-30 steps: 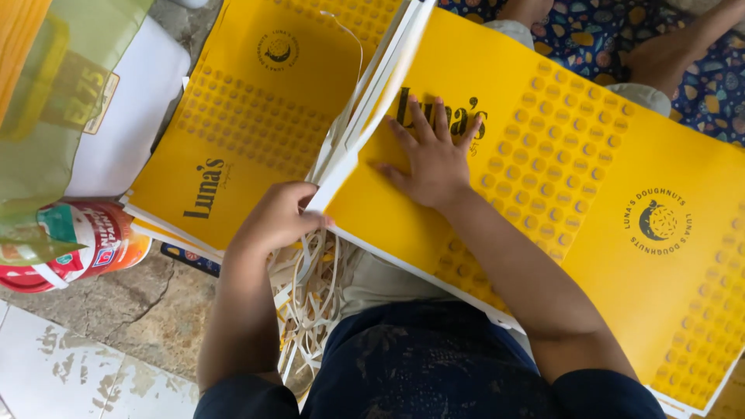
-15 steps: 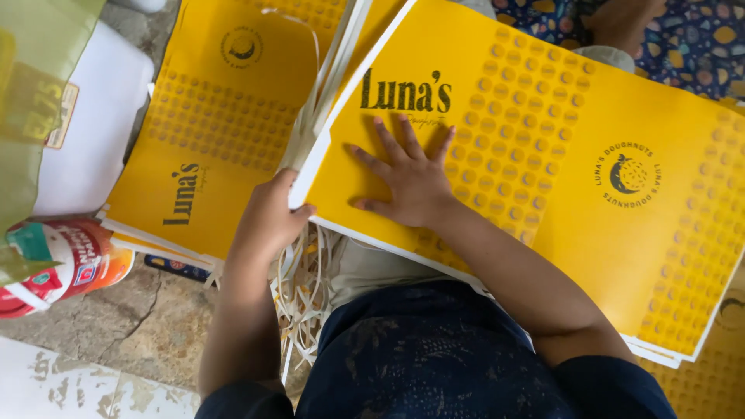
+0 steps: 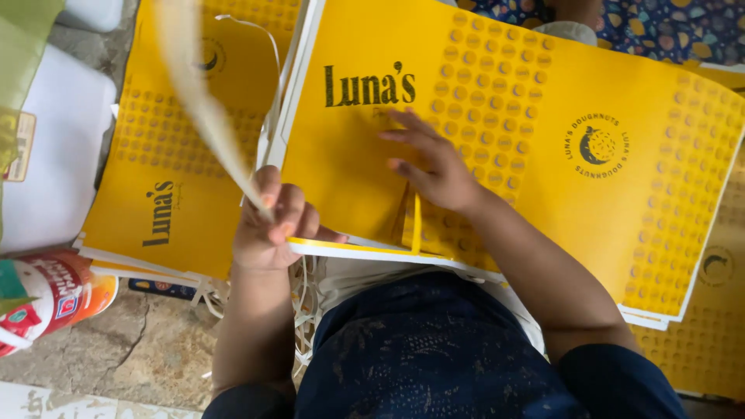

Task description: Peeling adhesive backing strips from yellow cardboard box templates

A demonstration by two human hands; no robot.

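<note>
At your far left a green bag (image 3: 23, 46) hangs over a white pad (image 3: 54, 155); below them a red and white packet (image 3: 46, 299) lies on the stone floor (image 3: 132, 357). Next comes the left stack (image 3: 163, 178) of flat yellow paper bags, black lettering and a dot grid on the top one.

Your left hand (image 3: 275, 221) is clenched on a pale strip (image 3: 194, 93) that runs up and away over that stack; it is blurred, so I cannot tell whether it is paper or a handle. White cords (image 3: 306, 310) bunch under your wrist, down by your lap.

The top bag (image 3: 497, 155) lies across your lap, tilted, its near-left corner touching the knuckles of your left hand; it is bright yellow with a white edge, a round moon mark to the right and dots in broad bands. A narrow yellow flap (image 3: 417, 225) stands up at its near edge. Your right hand (image 3: 434, 167) is released – fingers spread, palm down on the bag, grasping nothing, pinning it flat. More yellow bags (image 3: 714, 341) lie under and to the right.

By my reading you are in the middle of working the strip at the bag's edge; the next move calls for steady pressure from the right hand and a clean pull from the left – thin paper creases easily.
</note>
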